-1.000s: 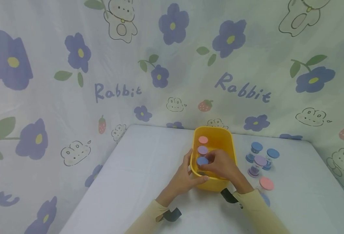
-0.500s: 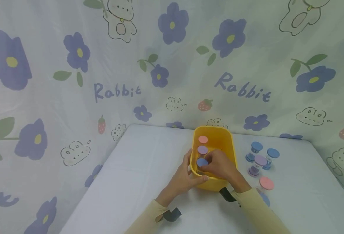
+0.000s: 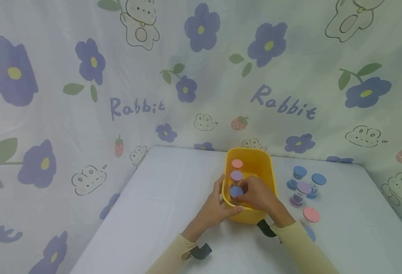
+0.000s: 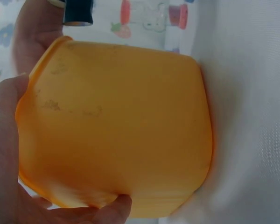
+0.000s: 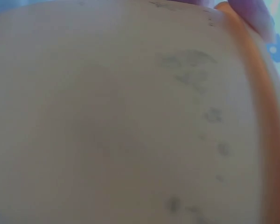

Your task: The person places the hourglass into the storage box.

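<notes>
Sitting lower than before, the blue hourglass (image 3: 235,191) is pinched by right grip (image 3: 257,193); left grip (image 3: 213,207) clasps bin (image 3: 248,216).

The word "Rabbit" can be read twice, in purple-blue lettering (image 3: 137,107), across the printed fabric backdrop (image 3: 218,87).

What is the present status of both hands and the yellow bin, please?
Left hand grips yellow bin. Right hand pinches blue-topped sand timer inside it. Purple-topped sand timer close beyond, possibly crowding.
</notes>
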Demonstrator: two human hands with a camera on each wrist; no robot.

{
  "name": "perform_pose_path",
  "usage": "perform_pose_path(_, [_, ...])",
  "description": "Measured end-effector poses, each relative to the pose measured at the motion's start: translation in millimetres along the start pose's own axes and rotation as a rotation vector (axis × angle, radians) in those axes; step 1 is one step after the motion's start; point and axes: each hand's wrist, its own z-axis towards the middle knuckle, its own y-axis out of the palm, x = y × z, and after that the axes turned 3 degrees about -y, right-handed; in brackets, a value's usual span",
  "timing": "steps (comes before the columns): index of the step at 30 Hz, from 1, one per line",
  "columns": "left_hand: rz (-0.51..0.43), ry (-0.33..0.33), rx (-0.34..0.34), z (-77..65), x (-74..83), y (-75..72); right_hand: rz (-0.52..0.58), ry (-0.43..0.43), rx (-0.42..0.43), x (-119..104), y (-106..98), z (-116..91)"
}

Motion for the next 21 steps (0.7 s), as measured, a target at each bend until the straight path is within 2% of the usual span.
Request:
perform_pose_path(9, [-0.006, -0.005, -0.002, 0.1, -0.8, 0.5, 0.013, 0.032, 0.003, -7, -20, -14])
perform_pose_path(16, [-0.006, -0.024, -0.006, -0.7, 0.0, -0.6, 0.058, -0.026, 0.075, -4, -48, -32])
perform_pose_path(21, [-0.016, -0.030, -0.006, -0.8, 0.7, -1.0, 0.071, -0.058, 0.158, 6, -67, -47])
